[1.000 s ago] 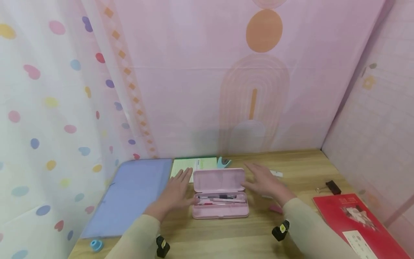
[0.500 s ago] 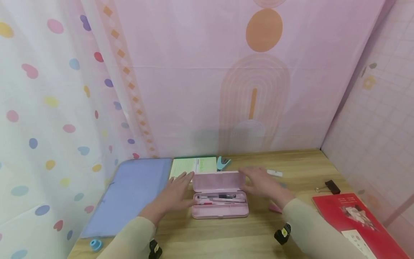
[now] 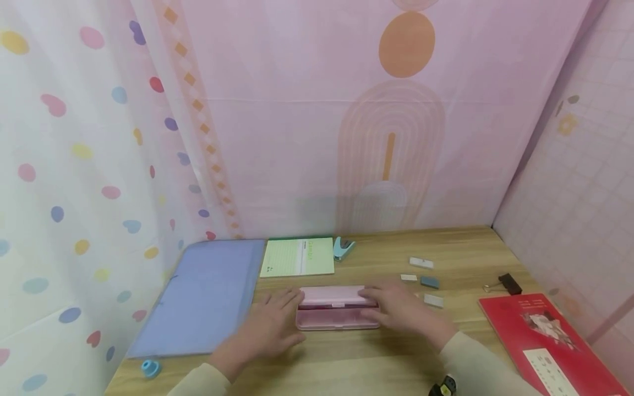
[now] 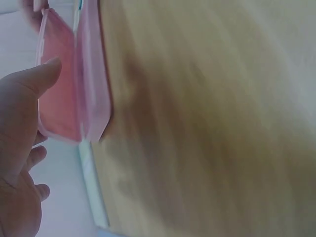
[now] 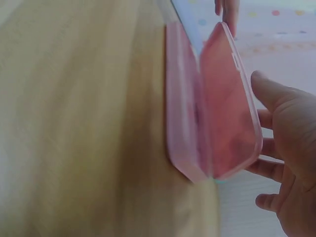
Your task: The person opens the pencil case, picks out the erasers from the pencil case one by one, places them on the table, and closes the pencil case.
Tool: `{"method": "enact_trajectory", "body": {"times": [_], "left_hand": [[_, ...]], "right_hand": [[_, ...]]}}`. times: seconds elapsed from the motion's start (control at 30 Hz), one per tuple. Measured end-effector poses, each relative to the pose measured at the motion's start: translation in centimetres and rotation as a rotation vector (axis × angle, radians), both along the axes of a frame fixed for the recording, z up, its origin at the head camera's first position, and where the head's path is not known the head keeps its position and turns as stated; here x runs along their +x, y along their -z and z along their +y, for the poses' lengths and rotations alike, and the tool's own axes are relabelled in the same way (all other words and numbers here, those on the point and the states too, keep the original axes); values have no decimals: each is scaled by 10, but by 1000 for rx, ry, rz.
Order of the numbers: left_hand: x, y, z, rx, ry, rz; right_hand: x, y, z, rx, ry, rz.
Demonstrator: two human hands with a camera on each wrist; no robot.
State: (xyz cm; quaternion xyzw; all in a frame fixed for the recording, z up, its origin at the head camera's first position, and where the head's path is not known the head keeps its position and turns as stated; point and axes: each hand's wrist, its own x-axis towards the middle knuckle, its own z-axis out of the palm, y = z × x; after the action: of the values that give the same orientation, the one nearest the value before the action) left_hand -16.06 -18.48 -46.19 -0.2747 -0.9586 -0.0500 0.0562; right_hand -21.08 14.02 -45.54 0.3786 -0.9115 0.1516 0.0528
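Observation:
A pink pencil case [image 3: 342,319] lies in the middle of the wooden table, its lid [image 3: 332,295] tilted partway over the base. A strip of red shows in the gap below the lid. My left hand [image 3: 267,324] is at the lid's left end, fingers extended and touching it. At the right end, my right hand [image 3: 403,308] touches the lid with its fingertips. Both wrist views show the lid [image 4: 57,101] standing at an angle to the base [image 5: 180,108], with fingers behind it and the thumb on its inner side.
Behind the case are a green notebook [image 3: 292,258] and a light-blue stapler [image 3: 342,248]. A blue folder [image 3: 203,297] lies left, near a small blue knob-shaped piece [image 3: 151,368]. Right are several small blocks [image 3: 430,282], a black binder clip [image 3: 509,284] and a red booklet [image 3: 545,324].
Both hands have come down and forward onto the lid. The lid has swung from standing open behind the base to tilting over it, covering the pens.

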Motion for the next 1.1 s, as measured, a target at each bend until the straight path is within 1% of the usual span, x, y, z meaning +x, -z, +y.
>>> {"method": "enact_trajectory", "body": {"times": [0.07,0.13,0.23,0.33,0.43,0.57,0.67,0.77,0.87,0.97,1.1], "left_hand": [[2,6,6,6,14,-34],[2,15,11,23,24,-51],[1,24,22,42,9,-76],[-3,31,33,45,-21,-81],[-9,36,40,33,-62,-91],[-15,37,46,40,-101,-101],[-19,38,47,33,-114,-90],[-21,40,47,18,-118,-79],[-22,41,48,29,-121,-74],[-20,42,50,55,-124,-69],[-17,46,51,57,-127,-66]], "right_hand": [[3,6,-5,0,14,-46],[6,12,-10,-8,54,-102],[6,19,-17,-20,124,-156],[4,27,-25,-4,187,-155],[1,34,-31,10,229,-149],[-4,43,-38,22,266,-145],[-5,48,-41,27,270,-154],[-5,50,-42,19,270,-172],[-5,50,-42,16,274,-175],[-5,50,-41,10,276,-171],[-3,52,-42,9,269,-182]]}}
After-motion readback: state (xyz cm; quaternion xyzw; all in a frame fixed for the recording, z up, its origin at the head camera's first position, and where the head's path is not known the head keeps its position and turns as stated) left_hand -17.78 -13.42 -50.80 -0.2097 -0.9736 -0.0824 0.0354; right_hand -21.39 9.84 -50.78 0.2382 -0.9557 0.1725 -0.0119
